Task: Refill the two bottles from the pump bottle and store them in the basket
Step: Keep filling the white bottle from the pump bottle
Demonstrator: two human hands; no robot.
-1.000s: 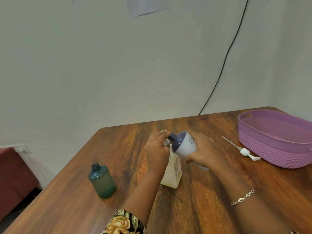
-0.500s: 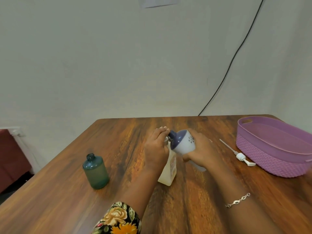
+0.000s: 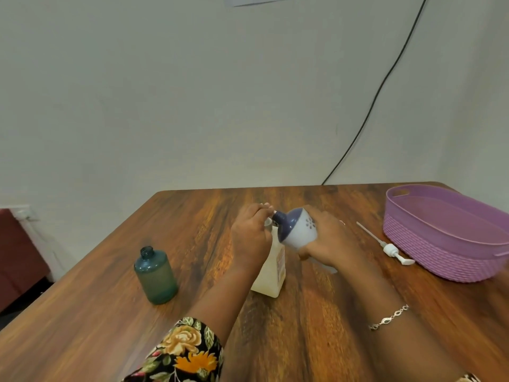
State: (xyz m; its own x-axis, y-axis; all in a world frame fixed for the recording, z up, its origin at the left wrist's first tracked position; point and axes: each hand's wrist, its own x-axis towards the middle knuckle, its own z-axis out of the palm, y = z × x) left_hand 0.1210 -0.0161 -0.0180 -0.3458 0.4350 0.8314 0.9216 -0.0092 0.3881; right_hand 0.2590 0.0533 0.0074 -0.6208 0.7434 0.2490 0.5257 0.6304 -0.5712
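Note:
My left hand [image 3: 249,235] grips the top of the cream pump bottle [image 3: 271,274], which stands mid-table with its pump removed. My right hand [image 3: 326,242] holds a white bottle with a dark blue top [image 3: 296,230], tilted sideways so its neck points at the pump bottle's mouth by my left fingers. A teal bottle [image 3: 156,274] stands uncapped to the left, apart from both hands. The purple basket [image 3: 446,257] sits at the right, nothing visible inside it.
The white pump head with its long tube [image 3: 385,245] lies on the wooden table [image 3: 316,326] between my right hand and the basket. A black cable [image 3: 382,86] runs down the wall behind. A dark red seat [image 3: 16,257] stands left of the table.
The view has shifted down and slightly left. Both hands keep their hold, with the blue-topped bottle still tilted at the pump bottle's mouth.

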